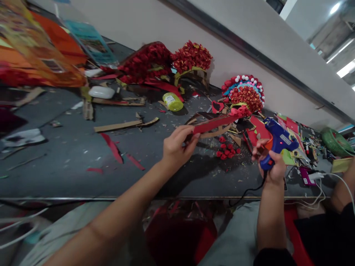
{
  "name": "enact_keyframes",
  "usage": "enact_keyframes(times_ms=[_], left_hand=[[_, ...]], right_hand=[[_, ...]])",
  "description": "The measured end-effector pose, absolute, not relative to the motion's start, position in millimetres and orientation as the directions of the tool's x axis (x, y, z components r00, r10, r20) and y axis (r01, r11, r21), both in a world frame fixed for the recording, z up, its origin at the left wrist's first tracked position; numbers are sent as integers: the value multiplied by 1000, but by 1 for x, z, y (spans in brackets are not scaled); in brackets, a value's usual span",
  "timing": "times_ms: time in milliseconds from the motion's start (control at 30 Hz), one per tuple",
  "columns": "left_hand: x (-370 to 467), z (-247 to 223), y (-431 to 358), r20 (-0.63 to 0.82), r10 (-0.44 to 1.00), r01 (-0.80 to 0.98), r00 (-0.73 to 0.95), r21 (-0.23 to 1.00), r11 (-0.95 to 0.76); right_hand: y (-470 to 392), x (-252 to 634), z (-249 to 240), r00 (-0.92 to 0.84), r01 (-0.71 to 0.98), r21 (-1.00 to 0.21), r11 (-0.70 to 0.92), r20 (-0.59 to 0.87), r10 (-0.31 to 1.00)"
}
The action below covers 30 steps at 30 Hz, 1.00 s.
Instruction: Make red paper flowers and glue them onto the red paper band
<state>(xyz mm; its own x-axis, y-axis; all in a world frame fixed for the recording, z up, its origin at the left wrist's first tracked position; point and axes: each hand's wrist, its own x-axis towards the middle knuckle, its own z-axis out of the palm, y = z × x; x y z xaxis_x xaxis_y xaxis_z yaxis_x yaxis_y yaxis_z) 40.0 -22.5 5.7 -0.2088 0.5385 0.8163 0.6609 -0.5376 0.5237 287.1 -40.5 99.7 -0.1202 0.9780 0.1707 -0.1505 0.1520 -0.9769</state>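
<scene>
My left hand [180,146] pinches one end of a red strip [215,123], which reaches out to the right above the table. Red crumpled pieces [240,111] show at its far end. My right hand [273,162] is wrapped round the handle of a blue glue gun [280,135] with an orange trigger and a small lit red light. The gun's nozzle points up and left, apart from the strip. Between my hands, small red rolled pieces [227,150] lie in a cluster on the table.
Scraps and cardboard strips [118,126] litter the dark table [155,162]. Behind stand red ruffled decorations [192,55] and a fan-shaped one with white beads [249,79]. A yellow-green container [173,101] lies mid-table. At right are a green basket [335,142], a purple power bank [307,176] and another person's arm [345,181].
</scene>
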Motion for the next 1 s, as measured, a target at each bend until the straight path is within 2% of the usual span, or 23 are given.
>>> enact_keyframes(times_ms=[167, 433, 633, 1000], left_hand=[[41, 4, -23, 819, 536, 693, -204, 508, -512], [42, 2, -22, 821, 533, 686, -205, 509, -520], [44, 5, -24, 823, 533, 674, -198, 509, -535], [45, 6, -24, 858, 478, 656, -187, 471, -589]], right_hand=[[-64, 273, 102, -195, 1, -958, 287, 282, 940], [-65, 263, 90, -226, 158, -934, 322, 283, 932], [-64, 262, 86, -209, 203, -932, 301, 259, 943], [-59, 257, 83, -182, 246, -900, 360, 322, 929]])
